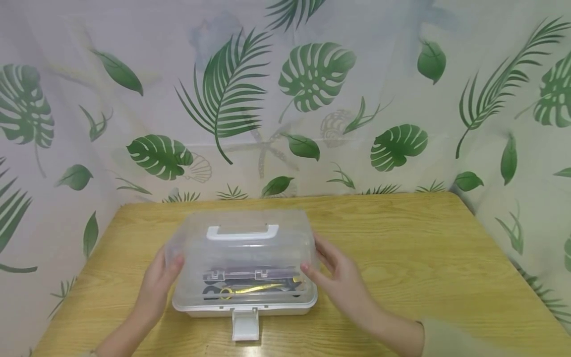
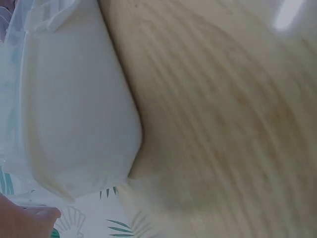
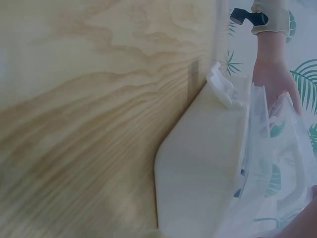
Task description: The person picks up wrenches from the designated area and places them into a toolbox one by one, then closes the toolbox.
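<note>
Clear plastic storage box with white handle sits on wooden worktop; contents blurred through lid; left hand and right hand press its ends, fingers straight, slightly spread.

Light wooden table with visible grain, boxed in on three sides by a pale curtain printed with green palm and monstera leaves. Soft, even light throughout.
</note>
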`<action>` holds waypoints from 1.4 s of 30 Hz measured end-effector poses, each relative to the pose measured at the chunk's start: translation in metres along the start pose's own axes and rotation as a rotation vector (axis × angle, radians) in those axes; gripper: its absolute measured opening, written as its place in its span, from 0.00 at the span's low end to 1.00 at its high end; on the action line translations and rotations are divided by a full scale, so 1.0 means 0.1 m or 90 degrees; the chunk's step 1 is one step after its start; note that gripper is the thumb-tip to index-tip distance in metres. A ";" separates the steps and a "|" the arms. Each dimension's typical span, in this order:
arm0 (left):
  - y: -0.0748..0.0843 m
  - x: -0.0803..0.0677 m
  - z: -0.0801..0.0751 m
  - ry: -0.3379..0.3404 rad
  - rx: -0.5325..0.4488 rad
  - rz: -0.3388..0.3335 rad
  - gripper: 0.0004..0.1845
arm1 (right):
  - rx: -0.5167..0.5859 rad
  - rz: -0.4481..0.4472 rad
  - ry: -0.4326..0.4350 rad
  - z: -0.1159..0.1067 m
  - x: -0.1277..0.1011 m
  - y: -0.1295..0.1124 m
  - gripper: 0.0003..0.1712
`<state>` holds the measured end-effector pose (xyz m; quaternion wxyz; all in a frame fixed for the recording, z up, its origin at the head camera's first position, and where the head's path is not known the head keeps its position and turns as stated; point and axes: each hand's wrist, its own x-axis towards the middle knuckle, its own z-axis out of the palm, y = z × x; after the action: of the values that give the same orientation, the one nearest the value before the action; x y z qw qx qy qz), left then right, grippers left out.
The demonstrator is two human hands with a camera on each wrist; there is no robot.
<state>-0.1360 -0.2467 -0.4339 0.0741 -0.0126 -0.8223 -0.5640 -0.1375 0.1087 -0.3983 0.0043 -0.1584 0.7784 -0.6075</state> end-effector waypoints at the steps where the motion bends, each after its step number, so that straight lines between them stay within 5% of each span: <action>1: -0.02 -0.01 0.01 0.002 -0.001 0.007 0.31 | -0.005 -0.005 0.003 0.01 -0.02 0.02 0.41; 18: -0.29 -0.21 0.02 0.007 0.131 0.180 0.38 | -0.100 -0.107 0.069 0.17 -0.27 0.33 0.45; 25: -0.29 -0.27 -0.02 -0.040 0.191 0.170 0.44 | -0.136 -0.084 0.072 0.21 -0.33 0.41 0.47; 32: -0.28 -0.28 -0.02 -0.055 0.201 0.167 0.44 | -0.173 -0.122 0.081 0.21 -0.33 0.47 0.49; 42: -0.27 -0.26 -0.08 -0.049 0.263 0.181 0.45 | -0.376 -0.198 0.102 0.11 -0.32 0.48 0.51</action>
<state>-0.1124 -0.2627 -0.4597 0.1224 -0.1340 -0.9124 -0.3668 -0.1164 0.1168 -0.4525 -0.1956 -0.2211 0.8852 -0.3595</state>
